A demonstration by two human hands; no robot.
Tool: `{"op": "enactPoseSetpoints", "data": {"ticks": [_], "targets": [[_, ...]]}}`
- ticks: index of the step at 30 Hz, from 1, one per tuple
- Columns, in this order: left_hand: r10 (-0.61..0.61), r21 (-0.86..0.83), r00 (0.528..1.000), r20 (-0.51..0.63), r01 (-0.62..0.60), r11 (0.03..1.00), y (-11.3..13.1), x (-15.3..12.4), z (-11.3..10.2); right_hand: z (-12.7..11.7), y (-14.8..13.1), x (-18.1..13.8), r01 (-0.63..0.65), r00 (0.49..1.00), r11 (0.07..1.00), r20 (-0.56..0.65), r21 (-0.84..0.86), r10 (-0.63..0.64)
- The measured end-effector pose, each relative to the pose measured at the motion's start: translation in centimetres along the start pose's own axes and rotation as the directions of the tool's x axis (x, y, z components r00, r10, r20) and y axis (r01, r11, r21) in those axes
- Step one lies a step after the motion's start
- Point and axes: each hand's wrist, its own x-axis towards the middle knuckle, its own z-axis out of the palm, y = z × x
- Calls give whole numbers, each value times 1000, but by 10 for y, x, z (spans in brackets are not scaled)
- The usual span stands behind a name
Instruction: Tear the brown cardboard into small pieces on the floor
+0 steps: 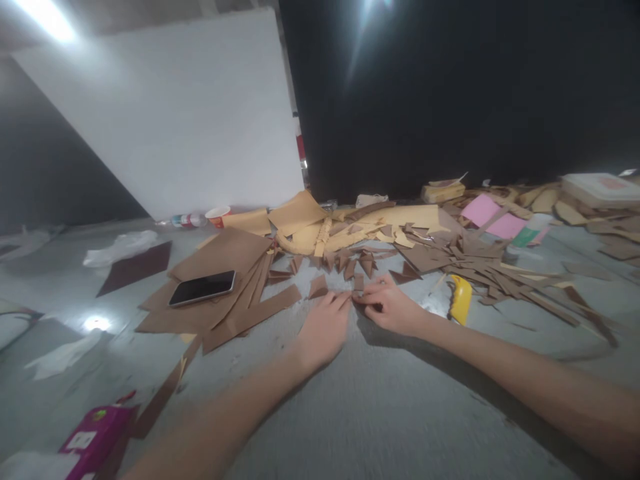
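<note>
My left hand (327,325) lies low over the grey tabletop, its fingers stretched forward and close together, holding nothing that I can see. Just beyond its fingers is a folded brown paper piece (318,287). My right hand (393,308) is closed in a pinch, its thumb and index finger meeting near the left fingertips. A small brown paper strip (359,282) shows at those fingers; its lower end is hidden. Several folded brown paper triangles (349,268) stand in a loose row behind both hands.
On the left, a black phone (203,288) rests on stacked brown sheets (225,257). A yellow-handled cutter (461,300) lies right of my right hand, near many brown strips (485,267). Behind are a braided tan ring (323,239) and a paper cup (218,215). A magenta carton (97,437) sits front left.
</note>
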Motion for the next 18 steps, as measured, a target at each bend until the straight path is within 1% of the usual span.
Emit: {"op": "enactPoseSetpoints", "data": {"ticks": [7,11,18], "targets": [[-10,17,1000,-7,10,1000,1,1,-1,0,-5,0,7,1000,999,1,-37,-7],[-14,-6,1000,-27,14,1000,2,0,0,0,-8,0,18,1000,997,10,-77,-17],[-124,-65,991,-45,120,991,0,-1,6,2,-8,-1,22,1000,993,24,-114,-20]]}}
